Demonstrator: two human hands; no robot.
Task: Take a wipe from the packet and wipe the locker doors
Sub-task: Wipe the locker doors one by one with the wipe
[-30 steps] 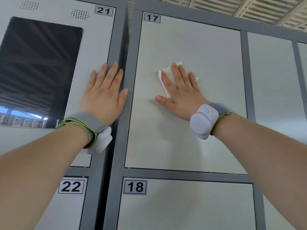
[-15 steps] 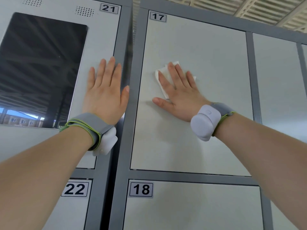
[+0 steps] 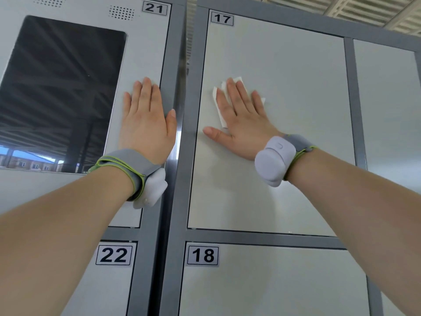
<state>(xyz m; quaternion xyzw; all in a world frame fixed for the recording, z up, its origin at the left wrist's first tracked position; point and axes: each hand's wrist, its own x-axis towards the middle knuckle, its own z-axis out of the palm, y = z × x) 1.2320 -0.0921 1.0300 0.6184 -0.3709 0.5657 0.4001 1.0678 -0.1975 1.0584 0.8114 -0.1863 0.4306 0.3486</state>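
My right hand (image 3: 242, 124), fingers spread, presses a white wipe (image 3: 219, 105) flat against locker door 17 (image 3: 284, 137); left of that door, my left hand (image 3: 145, 120) rests flat, fingers together.

wipe (image 3: 239, 79): plain white.
door 17 (image 3: 284, 144): pale grey-white, no pattern.
door 21 (image 3: 145, 46): the same pale grey-white, with two patches of fine dark dots along its far edge.
screen (image 3: 61, 92): glossy black, with dark streaked reflections and a strip of blue and brown at its near left.
locker frame (image 3: 349, 110): mid grey.
number labels (image 3: 202, 255): white, with black digits and a thin black border.
wristbands (image 3: 127, 163): grey, edged in lime green.
pod (image 3: 273, 160): pale lilac-white, one on each wristband.
ceiling (image 3: 376, 10): cream, ribbed in close parallel slats.
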